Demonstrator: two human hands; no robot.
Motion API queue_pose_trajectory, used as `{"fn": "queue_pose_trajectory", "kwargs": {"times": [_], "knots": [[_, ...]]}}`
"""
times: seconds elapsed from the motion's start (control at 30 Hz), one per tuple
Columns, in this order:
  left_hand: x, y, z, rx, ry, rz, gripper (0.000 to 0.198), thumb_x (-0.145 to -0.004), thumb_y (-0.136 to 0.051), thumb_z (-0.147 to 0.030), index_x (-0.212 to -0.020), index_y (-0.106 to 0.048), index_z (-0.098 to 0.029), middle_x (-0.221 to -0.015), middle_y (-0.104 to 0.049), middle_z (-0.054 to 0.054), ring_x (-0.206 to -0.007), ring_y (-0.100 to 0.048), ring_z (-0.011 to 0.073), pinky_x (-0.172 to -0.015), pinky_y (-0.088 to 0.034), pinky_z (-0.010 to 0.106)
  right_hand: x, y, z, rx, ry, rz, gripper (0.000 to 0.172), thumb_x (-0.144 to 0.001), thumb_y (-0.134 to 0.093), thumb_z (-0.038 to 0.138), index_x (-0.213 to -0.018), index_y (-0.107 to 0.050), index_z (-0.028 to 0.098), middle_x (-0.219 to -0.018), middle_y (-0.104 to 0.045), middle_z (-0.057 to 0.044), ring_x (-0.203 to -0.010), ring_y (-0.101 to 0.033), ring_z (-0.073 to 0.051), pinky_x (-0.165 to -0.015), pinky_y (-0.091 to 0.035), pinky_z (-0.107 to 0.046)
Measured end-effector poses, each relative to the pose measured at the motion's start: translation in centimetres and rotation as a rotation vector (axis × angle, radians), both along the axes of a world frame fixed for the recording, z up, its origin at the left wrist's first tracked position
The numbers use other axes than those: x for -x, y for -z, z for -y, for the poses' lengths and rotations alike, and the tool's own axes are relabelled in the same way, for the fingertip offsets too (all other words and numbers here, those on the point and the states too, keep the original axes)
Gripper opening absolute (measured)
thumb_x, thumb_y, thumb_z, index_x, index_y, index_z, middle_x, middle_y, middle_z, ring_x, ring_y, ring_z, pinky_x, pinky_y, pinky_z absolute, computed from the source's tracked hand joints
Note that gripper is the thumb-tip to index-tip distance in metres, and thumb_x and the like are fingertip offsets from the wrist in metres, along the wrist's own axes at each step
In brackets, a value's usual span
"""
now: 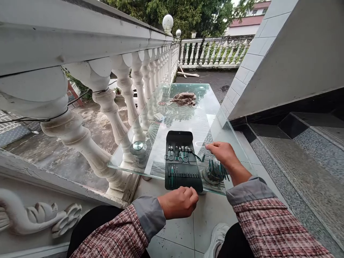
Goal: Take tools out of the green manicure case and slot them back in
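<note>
Black manicure kit case (183,139) is laid open on glass table (188,118), with scissors and small tools slotted inside. Left hand (178,202) is curled into a fist at the case's near edge. Right hand (224,154) is set just right of the case, beside loose teal tools (217,171). Its fingers are bent; whether anything is pinched cannot be told. Crumpled cloth (185,98) is seen at the far end.

Looks like an outdoor terrace on somebody's house, not any kind of workshop. There's a white balustrade (126,82) with fat turned posts running all along the edge, trees (188,14) and a neighbouring building (249,21) behind it, and open daylight. There's also a glass table (193,118) on a pale tiled floor (206,215), with speckled stone steps (309,161) going up beside a tiled wall (249,61).
</note>
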State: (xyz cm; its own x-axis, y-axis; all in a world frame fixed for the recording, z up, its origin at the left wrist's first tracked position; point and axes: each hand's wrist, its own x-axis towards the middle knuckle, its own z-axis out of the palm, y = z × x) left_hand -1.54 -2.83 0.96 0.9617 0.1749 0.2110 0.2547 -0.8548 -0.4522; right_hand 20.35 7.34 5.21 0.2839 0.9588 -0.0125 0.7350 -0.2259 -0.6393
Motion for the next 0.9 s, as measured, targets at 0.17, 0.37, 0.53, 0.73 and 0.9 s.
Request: {"fn": "queue_pose_trajectory", "kwargs": {"times": [0.17,0.37,0.53,0.73,0.9], "knots": [[-0.1,0.5,-0.1,-0.017,0.020,0.018,0.031,-0.092,-0.034,-0.015,-0.100,-0.060,0.000,-0.100,-0.055,0.017,-0.069,-0.053,0.0172,-0.050,-0.036,0.029,-3.3,1.2,0.6,0.149,-0.007,0.084,0.026,-0.066,-0.057,0.038,-0.052,-0.061,0.017,-0.048,-0.053,0.000,-0.047,-0.046,-0.012,-0.047,-0.031,-0.024],[-0.1,0.7,0.0,-0.018,0.017,0.029,0.032,-0.091,-0.033,-0.015,-0.099,-0.061,-0.001,-0.099,-0.055,0.016,-0.069,-0.052,0.0171,-0.049,-0.035,0.029,-1.9,0.6,1.9,0.122,-0.040,0.212,0.023,-0.070,-0.055,0.036,-0.066,-0.068,0.018,-0.070,-0.066,-0.008,-0.067,-0.056,-0.020,-0.056,-0.034,-0.027],[-0.3,0.9,0.0,-0.008,-0.006,0.026,0.032,-0.090,-0.033,-0.016,-0.099,-0.059,-0.001,-0.096,-0.056,0.016,-0.068,-0.052,0.0168,-0.049,-0.035,0.029,4.1,0.3,3.2,0.063,-0.355,0.112,0.022,-0.078,-0.050,0.033,-0.079,-0.069,0.023,-0.082,-0.069,0.000,-0.077,-0.059,-0.013,-0.068,-0.038,-0.021],[-0.2,1.2,0.0,0.009,-0.003,0.036,0.032,-0.091,-0.033,-0.019,-0.098,-0.059,-0.001,-0.096,-0.057,0.015,-0.068,-0.053,0.0171,-0.050,-0.037,0.029,8.9,1.1,3.1,0.122,-0.475,0.101,0.024,-0.081,-0.046,0.025,-0.076,-0.068,0.018,-0.072,-0.068,-0.002,-0.068,-0.057,-0.012,-0.060,-0.035,-0.021],[-0.1,0.9,-0.1,0.050,-0.009,-0.012,0.032,-0.091,-0.033,-0.020,-0.100,-0.058,-0.001,-0.098,-0.058,0.017,-0.069,-0.055,0.0172,-0.051,-0.039,0.028,10.3,1.0,2.1,0.142,-0.504,0.136,0.019,-0.080,-0.052,0.027,-0.076,-0.068,0.019,-0.081,-0.069,-0.004,-0.076,-0.058,-0.014,-0.063,-0.034,-0.023]]}}
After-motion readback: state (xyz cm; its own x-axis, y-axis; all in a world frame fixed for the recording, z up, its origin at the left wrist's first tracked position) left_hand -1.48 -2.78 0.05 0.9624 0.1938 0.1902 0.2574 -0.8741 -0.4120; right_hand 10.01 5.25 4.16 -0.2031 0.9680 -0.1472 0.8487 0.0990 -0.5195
